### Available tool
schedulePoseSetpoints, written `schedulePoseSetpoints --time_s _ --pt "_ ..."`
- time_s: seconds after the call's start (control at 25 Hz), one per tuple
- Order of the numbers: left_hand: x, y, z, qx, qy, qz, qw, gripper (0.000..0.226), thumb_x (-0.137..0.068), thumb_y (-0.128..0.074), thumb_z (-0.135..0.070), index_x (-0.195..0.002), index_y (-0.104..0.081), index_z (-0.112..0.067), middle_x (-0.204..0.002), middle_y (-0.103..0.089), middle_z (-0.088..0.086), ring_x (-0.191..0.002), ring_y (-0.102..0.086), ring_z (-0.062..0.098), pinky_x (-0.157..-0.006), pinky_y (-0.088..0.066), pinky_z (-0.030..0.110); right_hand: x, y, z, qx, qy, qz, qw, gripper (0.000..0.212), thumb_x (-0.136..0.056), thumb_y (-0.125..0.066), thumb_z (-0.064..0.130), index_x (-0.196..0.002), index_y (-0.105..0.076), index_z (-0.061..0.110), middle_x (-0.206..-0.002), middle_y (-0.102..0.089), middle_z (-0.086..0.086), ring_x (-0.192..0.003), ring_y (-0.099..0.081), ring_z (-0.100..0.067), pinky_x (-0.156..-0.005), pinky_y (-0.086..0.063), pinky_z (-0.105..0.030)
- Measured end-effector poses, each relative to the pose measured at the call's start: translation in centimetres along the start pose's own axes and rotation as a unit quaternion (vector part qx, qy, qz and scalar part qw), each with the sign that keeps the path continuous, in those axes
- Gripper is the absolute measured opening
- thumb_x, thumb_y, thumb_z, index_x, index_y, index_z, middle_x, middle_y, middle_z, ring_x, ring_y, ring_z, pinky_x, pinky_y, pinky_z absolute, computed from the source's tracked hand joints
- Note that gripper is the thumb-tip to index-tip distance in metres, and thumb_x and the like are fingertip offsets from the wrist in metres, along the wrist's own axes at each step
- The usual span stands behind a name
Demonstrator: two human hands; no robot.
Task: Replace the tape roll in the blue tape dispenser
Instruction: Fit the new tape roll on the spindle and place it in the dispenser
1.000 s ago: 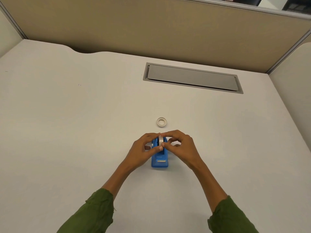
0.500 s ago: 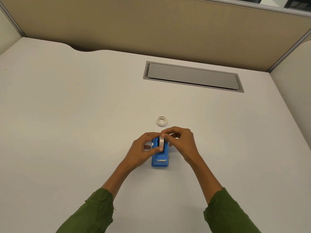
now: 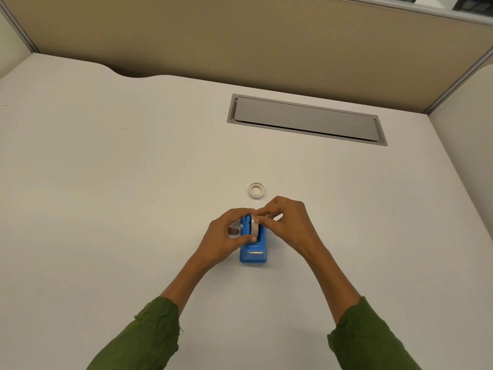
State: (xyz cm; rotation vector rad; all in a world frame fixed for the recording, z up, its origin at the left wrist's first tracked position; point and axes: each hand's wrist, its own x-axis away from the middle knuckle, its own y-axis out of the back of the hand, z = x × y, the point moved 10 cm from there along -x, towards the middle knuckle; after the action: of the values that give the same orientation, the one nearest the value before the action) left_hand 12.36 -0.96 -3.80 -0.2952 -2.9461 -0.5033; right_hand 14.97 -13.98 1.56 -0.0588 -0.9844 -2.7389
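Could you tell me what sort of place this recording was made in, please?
Probably an office cubicle: tan fabric partition panels enclose a plain white desk with a grey rectangular cable-access flap, and a blue plastic tape dispenser stands on it.

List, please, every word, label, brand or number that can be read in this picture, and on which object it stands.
None can be read.
Blue tape dispenser: no print shows; its silver strip near the front is blank.
Tape roll in the dispenser, held by the left hand and right hand: no print shows.
Spare ring on the desk: plain white.
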Motion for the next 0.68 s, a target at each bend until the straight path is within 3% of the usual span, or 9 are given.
schedulePoseSetpoints --time_s 0.12,0.36,0.68 --pt "0.1 0.1 -0.2 0.002 -0.007 0.001 1.000 0.053 -0.074 -0.075 -0.019 -0.122 -0.054 -0.024 -0.129 -0.056 -0.004 -0.111 -0.053 0.011 -0.082 -0.047 0.013 0.3 -0.2 0.9 0.035 0.012 0.001 0.999 0.016 -0.080 -0.072 0.019 -0.095 -0.074 0.017 -0.088 -0.067 -0.002 -0.076 -0.061 -0.014 -0.068 -0.046 -0.018" --pt "0.1 0.0 -0.6 0.001 -0.010 0.003 1.000 0.055 -0.074 -0.075 -0.016 -0.125 -0.054 -0.018 -0.129 -0.055 -0.001 -0.113 -0.053 0.014 -0.083 -0.047 0.016 -0.1 0.0 1.6 0.080 0.013 0.000 0.997 0.014 -0.083 -0.068 0.016 -0.095 -0.074 0.012 -0.090 -0.071 -0.005 -0.074 -0.059 -0.010 -0.073 -0.049 -0.022" --pt "0.1 -0.1 -0.4 -0.005 -0.013 0.003 1.000 0.057 -0.074 -0.075 -0.018 -0.125 -0.052 -0.020 -0.130 -0.054 -0.003 -0.108 -0.050 0.007 -0.077 -0.044 0.005 0.8 -1.3 2.1 0.197 0.062 0.023 0.978 0.019 -0.096 -0.045 0.026 -0.098 -0.058 0.012 -0.098 -0.054 -0.002 -0.081 -0.055 -0.017 -0.072 -0.051 -0.035"
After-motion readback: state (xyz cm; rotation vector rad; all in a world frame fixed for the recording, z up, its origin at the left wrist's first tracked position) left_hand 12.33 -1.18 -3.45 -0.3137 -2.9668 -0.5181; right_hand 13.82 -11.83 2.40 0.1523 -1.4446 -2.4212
